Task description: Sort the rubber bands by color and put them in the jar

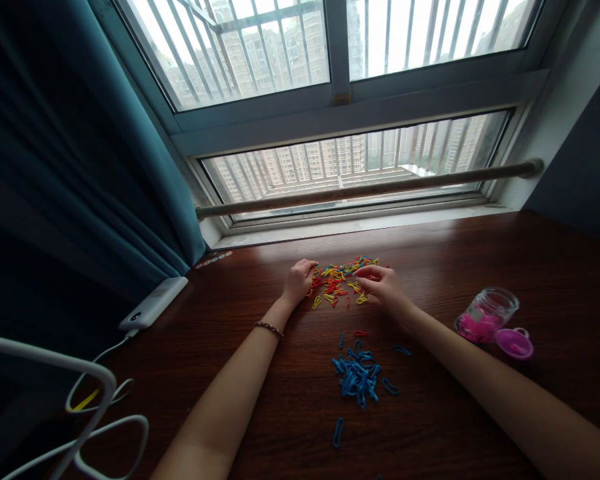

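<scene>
A mixed pile of small red, yellow and blue plastic stitch markers (pixel 334 273) lies on the brown wooden tabletop. At its left edge is my left hand (pixel 299 281), the fingers bent and pressed together; whatever they may hold is too small to make out. My right hand (pixel 384 285) reaches in from the other side, thumb and fingertips pinched over the pile, their contents also unclear. Nearer to me, between my forearms, sits a heap of blue stitch markers (pixel 357 377). Single blue ones and a red stitch marker (pixel 361 333) are scattered around that heap.
Right of my right forearm, a clear jar (pixel 500 303) holding pink pieces stands beside a purple-pink lid (pixel 515 343). A white power bank (pixel 155 303) with a white cable (pixel 113 347) is at left, by the blue curtain (pixel 145 167). A window with a rail (pixel 370 192) borders the far edge.
</scene>
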Action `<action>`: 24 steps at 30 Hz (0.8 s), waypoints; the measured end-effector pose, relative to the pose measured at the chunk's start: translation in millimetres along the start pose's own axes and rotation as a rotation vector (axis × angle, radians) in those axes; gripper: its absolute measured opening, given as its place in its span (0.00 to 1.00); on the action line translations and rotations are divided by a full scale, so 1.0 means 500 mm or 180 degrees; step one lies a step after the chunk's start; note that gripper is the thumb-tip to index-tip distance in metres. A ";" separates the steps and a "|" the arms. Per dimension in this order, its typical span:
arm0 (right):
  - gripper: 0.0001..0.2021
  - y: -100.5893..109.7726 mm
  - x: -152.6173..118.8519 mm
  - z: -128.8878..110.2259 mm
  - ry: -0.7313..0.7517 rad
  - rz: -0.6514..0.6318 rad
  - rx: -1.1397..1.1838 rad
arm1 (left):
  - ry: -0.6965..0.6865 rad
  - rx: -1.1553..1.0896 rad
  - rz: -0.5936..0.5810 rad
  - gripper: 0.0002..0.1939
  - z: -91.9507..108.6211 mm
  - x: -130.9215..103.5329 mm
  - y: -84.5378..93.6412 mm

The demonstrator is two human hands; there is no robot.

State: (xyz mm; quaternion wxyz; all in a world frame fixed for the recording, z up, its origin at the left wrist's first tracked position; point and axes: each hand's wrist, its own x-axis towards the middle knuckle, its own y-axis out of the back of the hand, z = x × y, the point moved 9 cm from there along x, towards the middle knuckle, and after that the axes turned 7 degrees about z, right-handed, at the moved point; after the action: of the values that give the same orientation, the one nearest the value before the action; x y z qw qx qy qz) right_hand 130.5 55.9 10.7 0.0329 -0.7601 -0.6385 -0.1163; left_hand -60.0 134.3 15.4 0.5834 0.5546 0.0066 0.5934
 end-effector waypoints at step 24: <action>0.14 0.072 0.030 0.048 0.0708 0.1180 -0.1610 | 0.0098 -0.1852 -0.3423 0.09 0.254 -0.082 -0.077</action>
State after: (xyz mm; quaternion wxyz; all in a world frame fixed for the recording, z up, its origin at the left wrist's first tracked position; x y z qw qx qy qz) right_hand 171.3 68.3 -5.6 -0.0668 -0.8301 -0.4327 -0.3455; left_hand 39.0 36.7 12.6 0.9285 0.2829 0.1317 0.2012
